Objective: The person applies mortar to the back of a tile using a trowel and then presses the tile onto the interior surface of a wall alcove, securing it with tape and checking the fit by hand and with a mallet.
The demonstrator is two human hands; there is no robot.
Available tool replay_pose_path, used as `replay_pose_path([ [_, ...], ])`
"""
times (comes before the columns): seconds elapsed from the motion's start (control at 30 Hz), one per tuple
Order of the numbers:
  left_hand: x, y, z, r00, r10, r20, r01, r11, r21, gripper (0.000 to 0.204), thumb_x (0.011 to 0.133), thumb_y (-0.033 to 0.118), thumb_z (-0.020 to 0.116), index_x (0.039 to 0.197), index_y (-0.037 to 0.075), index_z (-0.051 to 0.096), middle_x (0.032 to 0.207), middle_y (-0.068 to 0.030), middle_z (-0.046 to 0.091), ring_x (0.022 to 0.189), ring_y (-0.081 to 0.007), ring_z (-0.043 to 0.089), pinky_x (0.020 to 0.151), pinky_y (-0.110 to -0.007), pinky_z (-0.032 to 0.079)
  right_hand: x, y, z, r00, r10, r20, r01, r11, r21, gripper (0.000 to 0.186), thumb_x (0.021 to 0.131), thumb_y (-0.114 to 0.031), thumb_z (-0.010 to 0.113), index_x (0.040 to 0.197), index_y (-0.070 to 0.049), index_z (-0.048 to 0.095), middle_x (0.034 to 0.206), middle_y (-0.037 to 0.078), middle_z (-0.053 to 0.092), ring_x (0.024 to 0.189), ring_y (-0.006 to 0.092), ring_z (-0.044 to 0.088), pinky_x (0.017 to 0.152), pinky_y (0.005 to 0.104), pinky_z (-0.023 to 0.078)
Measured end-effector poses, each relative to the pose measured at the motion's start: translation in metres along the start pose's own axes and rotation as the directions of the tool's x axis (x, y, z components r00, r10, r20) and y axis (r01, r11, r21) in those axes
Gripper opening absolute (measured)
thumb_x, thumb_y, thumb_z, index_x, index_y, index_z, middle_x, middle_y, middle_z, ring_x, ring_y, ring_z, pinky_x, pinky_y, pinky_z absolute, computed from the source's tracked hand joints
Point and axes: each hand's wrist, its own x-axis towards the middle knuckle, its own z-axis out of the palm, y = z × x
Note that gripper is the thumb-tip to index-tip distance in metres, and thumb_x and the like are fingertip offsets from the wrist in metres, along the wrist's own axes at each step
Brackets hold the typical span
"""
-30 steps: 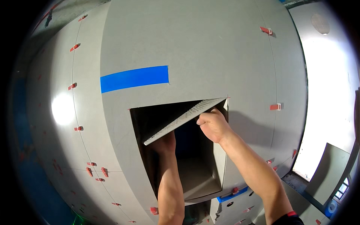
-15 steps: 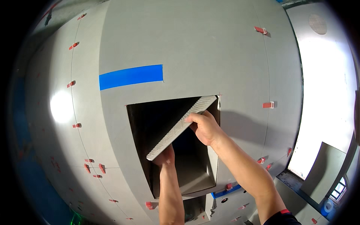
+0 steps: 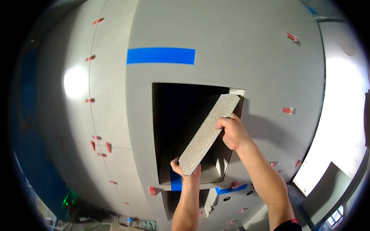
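A narrow strip of tile [image 3: 206, 136], its face toward me coated with ridged, pale adhesive, slants across a square opening [image 3: 175, 115] in the grey tiled wall. Its upper end lies near the opening's top right corner, its lower end near the bottom edge. My left hand [image 3: 192, 178] grips the lower end, fingers showing on both sides. My right hand [image 3: 234, 134] is closed on the right long edge above the middle, with the thumb over the coated face. Behind the strip the inside of the opening is dark.
Blue tape [image 3: 161, 56] sticks to the wall above the opening, with another piece [image 3: 175, 181] at its lower edge. Red levelling wedges [image 3: 90, 100] line the tile joints. Below is a second opening [image 3: 171, 204]. A brightly lit surface [image 3: 341, 115] stands at the right.
The strip has turned so more of its ridged face shows, and it stands steeper. My left hand now shows around its lower end. The view has shifted, revealing floor clutter at the bottom.
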Motion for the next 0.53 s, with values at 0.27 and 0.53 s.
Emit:
replay_pose_path([
  [0.27, -0.074, 0.000, 0.003, 0.999, -0.040, 0.002, 0.040, 0.997, -0.071, 0.039, 0.080, 0.029, 0.047, 0.101, 0.001, 0.063, 0.110, -0.0126, 0.066, 0.105, -0.0277, 0.061, 0.096, -0.039, 0.045, -0.062, -0.025, -0.008, 0.990, 0.122, 0.075, -0.122, 0.992, -0.004, 0.029, 0.075, 0.006, 0.056, 0.103, 0.002, 0.059, 0.100, 0.007, 0.060, 0.093, 0.0161, 0.055, 0.087, 0.0287, 0.042],
  [0.53, -0.149, 0.002, -0.030, 0.999, -0.012, 0.029, 0.013, 1.000, -0.017, 0.044, 0.082, 0.029, 0.046, 0.112, 0.002, 0.062, 0.117, -0.0123, 0.066, 0.108, -0.0282, 0.061, 0.096, -0.039, 0.046, -0.138, -0.065, -0.008, 0.946, 0.181, 0.270, -0.189, 0.982, 0.002, 0.058, 0.073, 0.006, 0.053, 0.131, 0.007, 0.047, 0.129, 0.019, 0.054, 0.122, 0.0331, 0.052, 0.107, 0.0408, 0.040],
])
